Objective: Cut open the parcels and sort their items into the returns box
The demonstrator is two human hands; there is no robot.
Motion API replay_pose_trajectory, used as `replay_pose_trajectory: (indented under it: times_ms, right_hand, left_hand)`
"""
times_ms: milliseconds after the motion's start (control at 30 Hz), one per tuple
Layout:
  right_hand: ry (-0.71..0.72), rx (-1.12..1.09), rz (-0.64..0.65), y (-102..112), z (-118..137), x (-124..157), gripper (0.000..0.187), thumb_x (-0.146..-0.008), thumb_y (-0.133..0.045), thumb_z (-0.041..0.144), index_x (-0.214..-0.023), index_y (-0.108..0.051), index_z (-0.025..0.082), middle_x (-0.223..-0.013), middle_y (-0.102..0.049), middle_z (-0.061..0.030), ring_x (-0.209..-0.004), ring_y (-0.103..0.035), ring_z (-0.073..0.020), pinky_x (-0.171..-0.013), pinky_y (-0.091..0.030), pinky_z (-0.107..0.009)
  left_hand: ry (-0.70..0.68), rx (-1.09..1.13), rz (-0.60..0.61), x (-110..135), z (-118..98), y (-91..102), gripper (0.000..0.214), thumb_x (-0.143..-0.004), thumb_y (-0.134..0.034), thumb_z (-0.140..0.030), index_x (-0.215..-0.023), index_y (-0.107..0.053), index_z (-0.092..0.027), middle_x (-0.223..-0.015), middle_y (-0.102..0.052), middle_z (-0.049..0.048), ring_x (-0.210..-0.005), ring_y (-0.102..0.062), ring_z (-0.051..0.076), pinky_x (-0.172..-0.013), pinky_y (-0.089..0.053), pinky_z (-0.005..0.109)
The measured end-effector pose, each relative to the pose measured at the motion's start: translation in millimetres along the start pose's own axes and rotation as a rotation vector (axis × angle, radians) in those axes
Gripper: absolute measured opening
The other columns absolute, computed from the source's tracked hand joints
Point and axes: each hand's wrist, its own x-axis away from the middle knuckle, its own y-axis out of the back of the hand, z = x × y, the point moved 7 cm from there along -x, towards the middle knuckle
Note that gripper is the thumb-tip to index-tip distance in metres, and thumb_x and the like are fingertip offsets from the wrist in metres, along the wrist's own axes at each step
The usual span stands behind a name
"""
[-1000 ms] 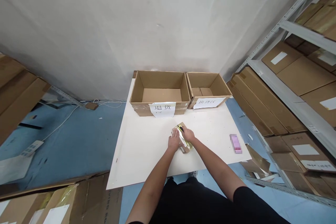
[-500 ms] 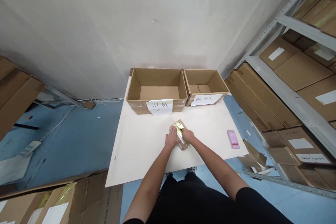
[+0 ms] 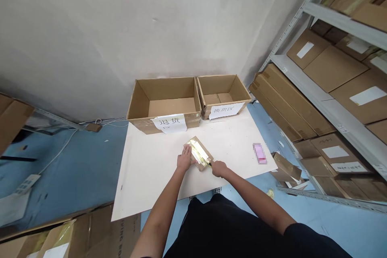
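A small cardboard box (image 3: pixel 199 153) lies at a slant on the white table, with shiny yellowish tape and a white label across its top. My left hand (image 3: pixel 184 158) grips its left corner, fingers stretched over the top and thumb toward the near side. At the box's right-hand near edge, my right hand (image 3: pixel 219 168) is closed around a small cutter (image 3: pixel 210 165), whose dark and yellow end touches the tape. The rest of the cutter is hidden in my fist.
Behind stand two open cartons, a larger one (image 3: pixel 163 127) and a smaller one (image 3: pixel 228 109), both with handwritten paper signs. A blurred pink item (image 3: pixel 260 153) lies at the right of the white table (image 3: pixel 142 169). Shelves of boxes (image 3: pixel 347 76) rise on the right; cartons (image 3: pixel 102 234) stand lower left.
My right hand has drawn the cutter across the box toward its near right edge. The box sits more turned, my left hand still on it. The whole view has shifted slightly.
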Motion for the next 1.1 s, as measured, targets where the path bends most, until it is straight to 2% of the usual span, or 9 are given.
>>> replay_pose_trajectory:
  times_ms: [100,233,333,433,567,700,833,933,1100]
  right_hand:
    - [0.029,-0.035,-0.013,20,-19,4,0.022,-0.084,-0.069,0.03,-0.105,-0.07,0.025,-0.086,-0.075,-0.0092,-0.07,-0.073,-0.0278,-0.065,-0.049,-0.036]
    - [0.027,-0.063,-0.192,60,-40,-9,0.036,-0.101,-0.051,0.044,-0.13,-0.054,0.024,-0.101,-0.076,-0.0107,-0.091,-0.072,-0.0283,-0.071,-0.044,-0.032]
    - [-0.075,-0.085,-0.228,70,-52,-30,0.048,-0.099,-0.054,0.055,-0.131,-0.047,0.02,-0.107,-0.075,-0.0136,-0.097,-0.071,-0.0298,-0.072,-0.043,-0.032]
    - [-0.126,-0.093,-0.257,70,-57,-47,0.051,-0.094,-0.063,0.055,-0.128,-0.046,0.021,-0.109,-0.075,-0.0119,-0.1,-0.07,-0.0283,-0.073,-0.043,-0.03]
    - [-0.104,-0.105,-0.275,65,-56,-58,0.048,-0.093,-0.066,0.052,-0.126,-0.046,0.024,-0.108,-0.074,-0.009,-0.1,-0.07,-0.0261,-0.074,-0.043,-0.029]
    - [-0.079,-0.172,-0.264,66,-61,-61,0.05,-0.09,-0.071,0.05,-0.126,-0.046,0.026,-0.106,-0.073,-0.0054,-0.099,-0.07,-0.0241,-0.073,-0.044,-0.027]
    - [-0.014,-0.483,-0.205,68,-84,-58,0.033,-0.1,-0.052,0.051,-0.122,-0.047,0.026,-0.086,-0.07,0.0019,-0.07,-0.069,-0.0168,-0.062,-0.046,-0.024]
    - [0.017,-0.709,-0.1,59,-105,-47,0.029,-0.106,-0.036,0.05,-0.104,-0.05,0.025,-0.062,-0.06,0.008,-0.045,-0.058,-0.0132,-0.051,-0.045,-0.022]
    - [-0.001,-0.83,0.0,39,-121,-27,0.03,-0.103,-0.044,0.052,-0.09,-0.047,0.025,-0.047,-0.051,0.0109,-0.035,-0.052,-0.0123,-0.042,-0.04,-0.02]
  left_hand:
    - [0.071,-0.028,-0.06,1,-13,0.6,0.088,-0.095,-0.048,-0.067,-0.167,-0.017,-0.027,-0.175,-0.011,0.0128,-0.161,-0.008,0.033,-0.103,-0.05,0.048]
    - [0.22,-0.05,-0.167,2,-57,-9.8,0.088,-0.096,-0.044,-0.068,-0.165,-0.026,-0.015,-0.169,-0.024,0.0247,-0.156,-0.02,0.041,-0.104,-0.049,0.053]
    - [0.317,-0.042,-0.187,5,-93,-26.7,0.09,-0.097,-0.038,-0.069,-0.162,-0.03,-0.006,-0.164,-0.031,0.0316,-0.152,-0.027,0.047,-0.105,-0.048,0.056]
    - [0.381,-0.035,-0.178,9,-115,-40.6,0.093,-0.097,-0.03,-0.071,-0.161,-0.03,-0.003,-0.161,-0.034,0.0343,-0.149,-0.03,0.05,-0.104,-0.046,0.06]
    - [0.435,-0.044,-0.145,14,-121,-44.7,0.097,-0.097,-0.023,-0.074,-0.16,-0.033,-0.001,-0.159,-0.037,0.0352,-0.148,-0.031,0.051,-0.105,-0.044,0.061]
    - [0.44,-0.053,-0.14,18,-118,-31.7,0.096,-0.095,-0.033,-0.074,-0.159,-0.034,-0.002,-0.156,-0.042,0.034,-0.146,-0.034,0.051,-0.108,-0.041,0.061]
    - [0.258,-0.089,-0.201,13,-121,-14.4,0.086,-0.096,-0.045,-0.068,-0.164,-0.03,-0.018,-0.167,-0.033,0.0195,-0.154,-0.023,0.045,-0.118,-0.033,0.058]
    - [0.071,-0.099,-0.129,5,-126,-18.1,0.076,-0.099,-0.043,-0.063,-0.165,-0.024,-0.032,-0.173,-0.022,0.007,-0.159,-0.013,0.038,-0.122,-0.029,0.055]
    - [0.048,-0.101,-0.072,-2,-121,-26.8,0.075,-0.101,-0.036,-0.064,-0.166,-0.015,-0.035,-0.174,-0.018,0.0055,-0.16,-0.01,0.037,-0.122,-0.03,0.055]
